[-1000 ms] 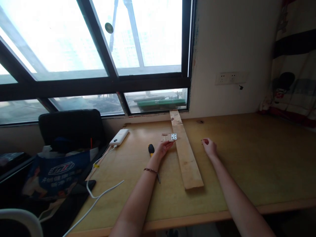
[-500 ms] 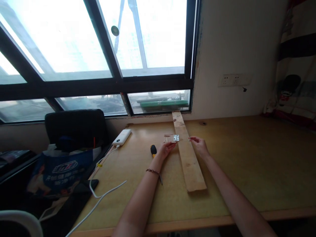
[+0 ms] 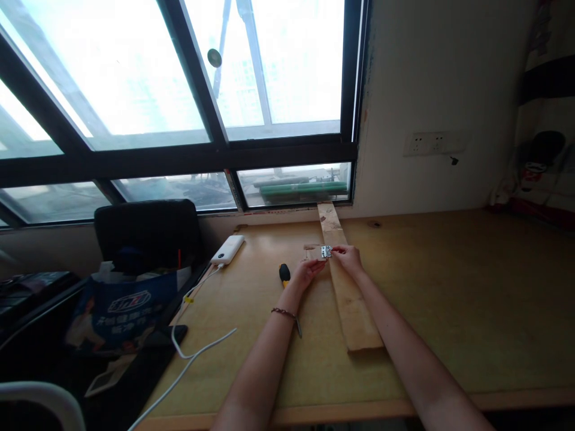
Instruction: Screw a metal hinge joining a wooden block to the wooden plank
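A silver metal hinge (image 3: 326, 251) lies across the left edge of a long wooden plank (image 3: 354, 317) and the right end of a small wooden piece (image 3: 312, 252). My left hand (image 3: 305, 273) is closed at the hinge's lower edge, its fingertips against it. From the right, my right hand (image 3: 349, 258) reaches over the plank, thumb and finger pinched at the hinge's right side. Whatever sits in that pinch is too small to make out. Beside my left wrist lies a screwdriver (image 3: 284, 273) with a black and yellow handle, its middle hidden under the forearm.
A white power bank (image 3: 227, 250) with a white cable (image 3: 197, 353) lies on the left of the table (image 3: 449, 311). Beyond that edge stand a black chair (image 3: 148, 230) and a blue bag (image 3: 130, 311). The window (image 3: 287, 143) rises behind the table.
My right hand has moved left from the plank's right edge to the hinge. The left hand stays by the hinge. The whole view has shifted slightly.
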Demonstrator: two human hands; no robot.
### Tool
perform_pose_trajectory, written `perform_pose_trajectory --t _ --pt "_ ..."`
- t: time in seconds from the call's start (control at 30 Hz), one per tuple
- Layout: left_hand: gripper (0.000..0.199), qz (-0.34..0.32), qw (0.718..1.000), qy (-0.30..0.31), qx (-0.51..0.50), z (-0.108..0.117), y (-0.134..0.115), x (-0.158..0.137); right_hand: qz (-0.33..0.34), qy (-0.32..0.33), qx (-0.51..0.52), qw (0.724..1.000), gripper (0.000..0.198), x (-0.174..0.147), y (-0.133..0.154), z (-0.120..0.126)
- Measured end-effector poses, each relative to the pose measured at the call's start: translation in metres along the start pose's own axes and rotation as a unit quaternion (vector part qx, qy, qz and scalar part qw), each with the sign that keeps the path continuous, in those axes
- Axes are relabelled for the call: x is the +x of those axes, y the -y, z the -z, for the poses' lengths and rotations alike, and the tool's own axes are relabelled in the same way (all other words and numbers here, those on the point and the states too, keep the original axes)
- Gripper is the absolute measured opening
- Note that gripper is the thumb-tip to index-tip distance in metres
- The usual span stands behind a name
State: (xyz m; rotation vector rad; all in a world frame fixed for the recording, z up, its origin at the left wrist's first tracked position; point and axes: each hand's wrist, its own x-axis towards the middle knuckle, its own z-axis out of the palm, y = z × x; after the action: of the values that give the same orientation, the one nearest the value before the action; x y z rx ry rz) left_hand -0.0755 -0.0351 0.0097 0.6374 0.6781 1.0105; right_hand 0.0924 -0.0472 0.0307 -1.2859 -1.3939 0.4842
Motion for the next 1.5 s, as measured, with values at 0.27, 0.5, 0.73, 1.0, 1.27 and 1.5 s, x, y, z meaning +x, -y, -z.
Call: perform_pose_trajectory --t 0.27,0.5,0.73,1.0,1.27,1.5 --pt "0.016 -0.003 1.0 0.003 -0.004 0.001 0.001 0.0 0.022 0.02 -0.055 0.998 0.017 0.0 -0.002 -0.002" --pt "0.021 -0.005 1.0 0.014 -0.002 0.002 0.002 0.0 0.035 0.031 -0.106 0.993 0.015 0.0 -0.002 -0.002" --pt "0.019 0.0 1.0 -0.002 -0.012 -0.001 0.0 -0.003 0.043 0.046 -0.145 0.987 0.021 -0.002 0.002 -0.001" --pt "0.015 0.01 1.0 0.001 0.004 0.0 0.0 -0.003 0.141 0.162 -0.23 0.949 0.096 0.011 0.004 -0.002" --pt "0.008 0.004 1.0 -0.021 -0.001 0.001 0.002 -0.001 0.131 0.182 -0.261 0.939 0.088 0.022 0.001 -0.008" --pt "0.029 -0.061 0.982 -0.12 0.136 -0.009 -0.011 -0.007 0.119 0.176 -0.26 0.942 0.075 0.023 0.002 -0.008"
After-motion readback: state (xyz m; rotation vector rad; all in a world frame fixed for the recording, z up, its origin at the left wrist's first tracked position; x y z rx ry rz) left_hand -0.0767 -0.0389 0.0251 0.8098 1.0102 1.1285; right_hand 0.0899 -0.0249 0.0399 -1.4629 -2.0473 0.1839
